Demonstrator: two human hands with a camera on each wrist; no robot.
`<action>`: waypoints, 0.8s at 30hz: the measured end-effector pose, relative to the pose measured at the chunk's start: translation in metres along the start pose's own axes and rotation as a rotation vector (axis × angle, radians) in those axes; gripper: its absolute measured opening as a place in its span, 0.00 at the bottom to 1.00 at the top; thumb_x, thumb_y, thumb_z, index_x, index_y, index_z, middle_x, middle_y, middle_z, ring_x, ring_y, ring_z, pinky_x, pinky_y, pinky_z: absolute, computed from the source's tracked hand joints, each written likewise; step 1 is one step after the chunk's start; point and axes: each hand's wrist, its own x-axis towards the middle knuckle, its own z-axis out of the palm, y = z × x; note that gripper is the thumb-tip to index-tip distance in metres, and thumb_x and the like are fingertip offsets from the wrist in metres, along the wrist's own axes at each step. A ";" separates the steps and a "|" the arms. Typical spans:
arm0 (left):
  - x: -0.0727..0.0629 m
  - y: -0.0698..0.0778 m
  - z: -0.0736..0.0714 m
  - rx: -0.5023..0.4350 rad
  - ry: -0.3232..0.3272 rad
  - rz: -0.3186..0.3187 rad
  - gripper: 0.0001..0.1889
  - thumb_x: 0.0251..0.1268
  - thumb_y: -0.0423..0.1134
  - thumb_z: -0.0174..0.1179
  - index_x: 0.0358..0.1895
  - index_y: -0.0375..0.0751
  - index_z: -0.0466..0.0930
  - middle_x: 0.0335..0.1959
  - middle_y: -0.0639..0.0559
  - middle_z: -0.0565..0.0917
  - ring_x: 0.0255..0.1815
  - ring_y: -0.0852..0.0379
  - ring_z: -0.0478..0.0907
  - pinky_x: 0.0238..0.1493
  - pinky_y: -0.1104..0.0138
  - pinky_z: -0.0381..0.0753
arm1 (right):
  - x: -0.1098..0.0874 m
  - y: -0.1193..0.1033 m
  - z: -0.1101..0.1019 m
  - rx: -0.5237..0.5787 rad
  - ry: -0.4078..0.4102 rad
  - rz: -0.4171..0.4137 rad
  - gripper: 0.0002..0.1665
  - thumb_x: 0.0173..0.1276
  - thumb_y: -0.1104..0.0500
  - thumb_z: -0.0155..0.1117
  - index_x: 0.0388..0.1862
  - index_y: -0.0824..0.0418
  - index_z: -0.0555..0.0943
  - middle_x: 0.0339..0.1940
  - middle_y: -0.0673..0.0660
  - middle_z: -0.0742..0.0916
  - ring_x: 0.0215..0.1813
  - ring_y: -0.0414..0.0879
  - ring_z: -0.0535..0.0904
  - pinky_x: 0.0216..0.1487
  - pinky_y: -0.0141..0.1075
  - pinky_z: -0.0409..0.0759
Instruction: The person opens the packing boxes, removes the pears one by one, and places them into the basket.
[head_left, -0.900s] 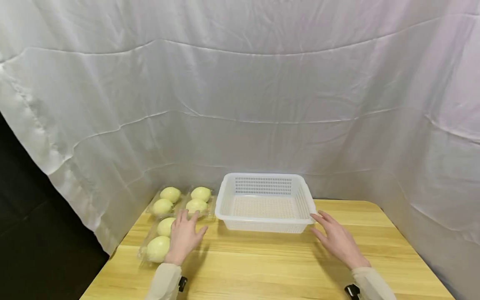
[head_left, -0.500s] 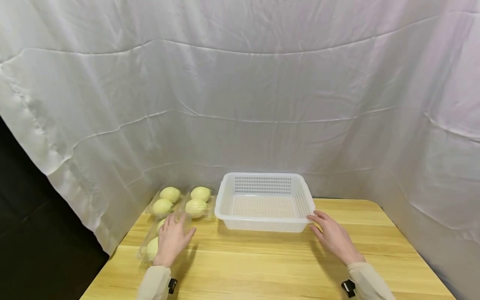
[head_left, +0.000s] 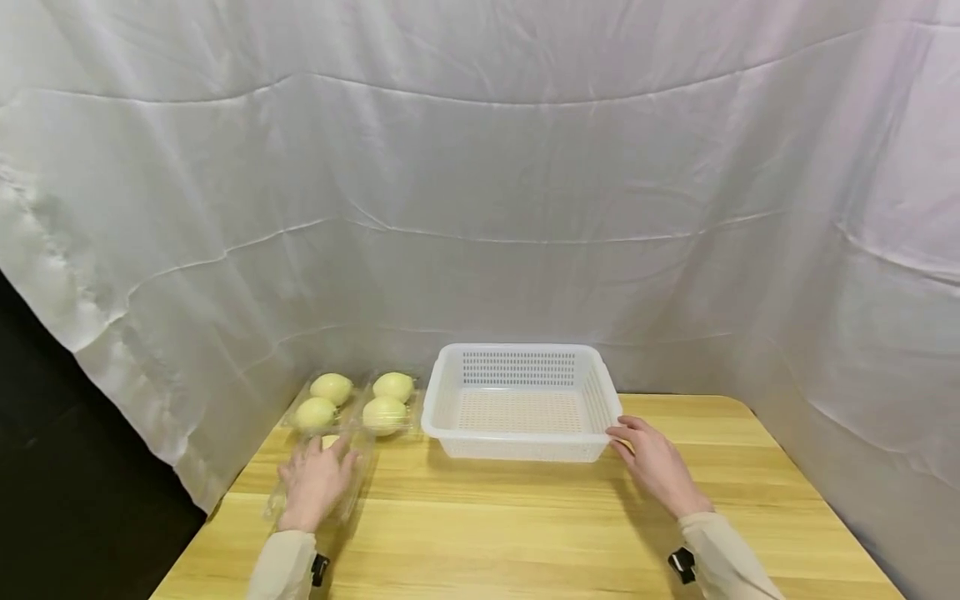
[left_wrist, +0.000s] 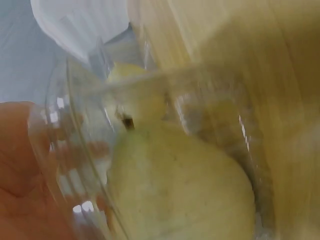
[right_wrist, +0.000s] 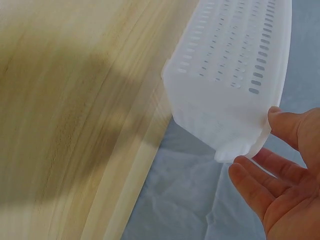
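Head view: left hand (head_left: 315, 487) spread, grip unclear, clear fruit pack (head_left: 360, 467) beneath; right hand (head_left: 660, 471) pinches the white basket (head_left: 517, 448) to its left. Lifted loosely, the slick pack could slip.

I can't make out any lettering, label, brand, number or sign on anything from where I stand.
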 end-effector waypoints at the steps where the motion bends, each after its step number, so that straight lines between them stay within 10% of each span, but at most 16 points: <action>1: 0.001 -0.001 -0.002 0.000 -0.007 -0.006 0.27 0.75 0.54 0.46 0.71 0.45 0.67 0.69 0.20 0.59 0.66 0.13 0.52 0.55 0.22 0.54 | 0.000 0.000 0.000 0.003 0.000 0.002 0.12 0.65 0.63 0.66 0.47 0.64 0.86 0.55 0.68 0.83 0.53 0.64 0.81 0.52 0.57 0.80; 14: 0.006 -0.023 -0.011 -0.013 -0.107 -0.061 0.55 0.62 0.76 0.43 0.75 0.30 0.50 0.64 0.12 0.59 0.60 0.15 0.61 0.50 0.26 0.65 | 0.001 -0.001 0.000 0.018 0.015 0.003 0.10 0.64 0.64 0.68 0.44 0.64 0.87 0.53 0.68 0.84 0.51 0.65 0.82 0.50 0.58 0.80; 24: 0.000 -0.022 -0.010 -0.106 -0.143 0.019 0.52 0.63 0.72 0.50 0.75 0.31 0.51 0.66 0.14 0.59 0.60 0.15 0.63 0.49 0.29 0.71 | 0.001 -0.001 0.001 0.022 0.034 -0.024 0.10 0.62 0.65 0.69 0.43 0.65 0.87 0.51 0.69 0.84 0.50 0.65 0.82 0.49 0.58 0.80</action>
